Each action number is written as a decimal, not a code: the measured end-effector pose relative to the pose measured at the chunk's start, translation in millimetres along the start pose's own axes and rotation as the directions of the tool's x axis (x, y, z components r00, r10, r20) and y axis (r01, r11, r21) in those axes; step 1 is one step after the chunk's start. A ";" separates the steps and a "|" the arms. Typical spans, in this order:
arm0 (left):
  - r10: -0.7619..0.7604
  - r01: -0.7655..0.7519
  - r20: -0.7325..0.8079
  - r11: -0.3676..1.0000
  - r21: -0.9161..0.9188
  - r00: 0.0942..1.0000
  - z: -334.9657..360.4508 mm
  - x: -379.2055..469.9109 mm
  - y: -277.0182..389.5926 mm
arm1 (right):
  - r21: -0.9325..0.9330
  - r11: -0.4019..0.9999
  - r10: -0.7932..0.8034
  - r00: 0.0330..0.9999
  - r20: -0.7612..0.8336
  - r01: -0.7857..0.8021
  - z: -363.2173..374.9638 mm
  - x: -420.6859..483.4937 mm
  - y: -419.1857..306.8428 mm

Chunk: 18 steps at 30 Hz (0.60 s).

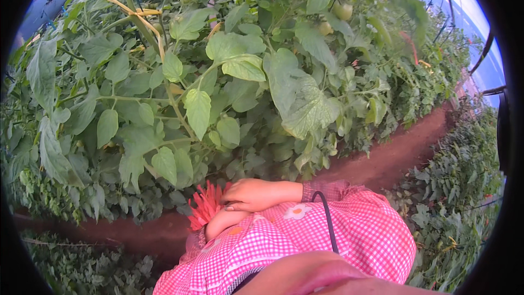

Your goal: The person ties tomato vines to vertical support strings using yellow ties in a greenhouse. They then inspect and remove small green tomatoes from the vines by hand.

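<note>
A thick bundle of red strips, frayed out like a tassel, sticks out at the fingers of my right hand, which appears closed on its base. My left hand crosses beneath the right one against my body; its fingers are mostly hidden, so what they hold cannot be told. Just beyond my hands stands a dense row of leafy tomato plants. A yellow tie loops round a thick stem at the upper left. Green tomatoes hang among leaves at the upper right.
A strip of bare reddish soil runs between plant rows. More plants grow at the right and behind me at the lower left. Blue strings hang at the top, and a red strip shows among the foliage. I wear a checked pink garment.
</note>
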State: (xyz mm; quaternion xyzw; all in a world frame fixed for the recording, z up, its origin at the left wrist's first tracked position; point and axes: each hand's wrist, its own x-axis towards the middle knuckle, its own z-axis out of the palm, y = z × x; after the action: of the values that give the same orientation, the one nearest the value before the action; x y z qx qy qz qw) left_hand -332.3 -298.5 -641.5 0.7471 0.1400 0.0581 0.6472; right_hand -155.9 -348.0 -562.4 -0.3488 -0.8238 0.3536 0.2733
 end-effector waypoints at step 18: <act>-0.114 0.114 0.032 0.993 -0.001 0.993 -5.1 -39.0 -69.2 | 0.082 0.996 -0.046 0.995 0.092 0.038 23.3 -6.8 38.5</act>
State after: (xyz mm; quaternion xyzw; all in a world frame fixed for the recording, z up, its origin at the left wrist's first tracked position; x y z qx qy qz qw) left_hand -380.2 -296.2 -705.0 0.7377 0.1723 0.0094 0.6527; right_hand -153.4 -342.9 -607.6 -0.3031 -0.8280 0.3965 0.2556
